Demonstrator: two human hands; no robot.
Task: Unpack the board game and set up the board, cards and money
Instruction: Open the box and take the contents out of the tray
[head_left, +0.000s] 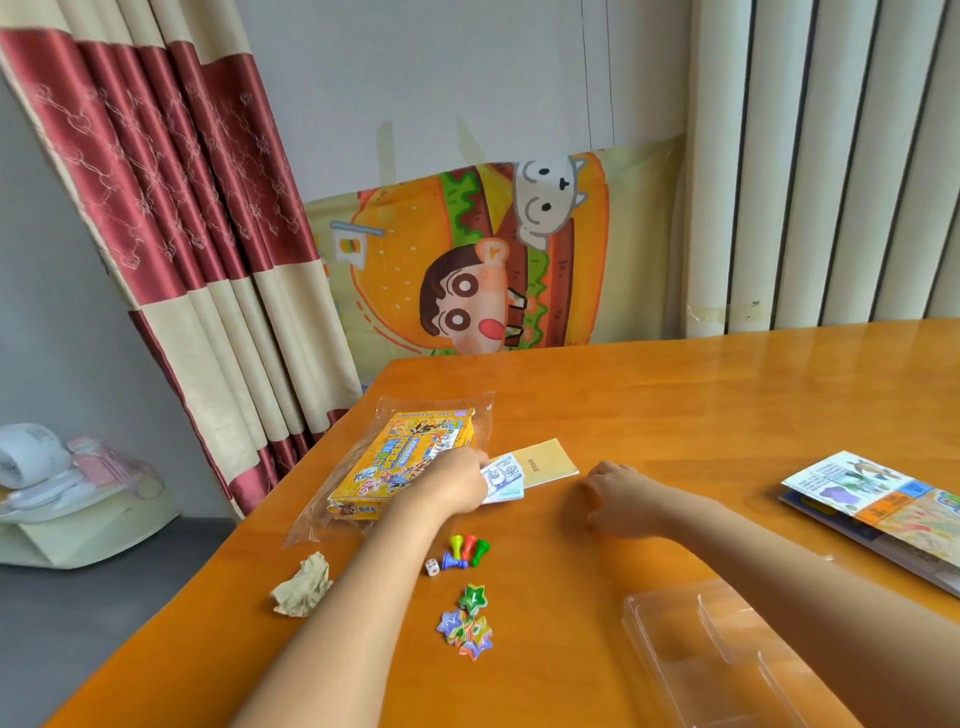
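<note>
My left hand (457, 486) grips a stack of paper money (503, 477) lying on the orange table (675, 415), just right of the yellow game box (402, 462) in its clear wrapper. A yellow card stack (550, 462) lies under the money's far edge. My right hand (618, 499) rests on the table with fingers curled, holding nothing, to the right of the cards. Several coloured pawns (465, 551) and a white die (431, 567) sit nearer me, with star tokens (467, 621) below them. The folded game board (883, 509) lies at the far right.
A crumpled brown paper ball (304, 584) lies near the table's left edge. A clear plastic tray insert (727, 654) sits under my right forearm. Curtains and a cartoon burger poster (493, 260) stand behind the table. A white fan (31, 462) is on the floor at left.
</note>
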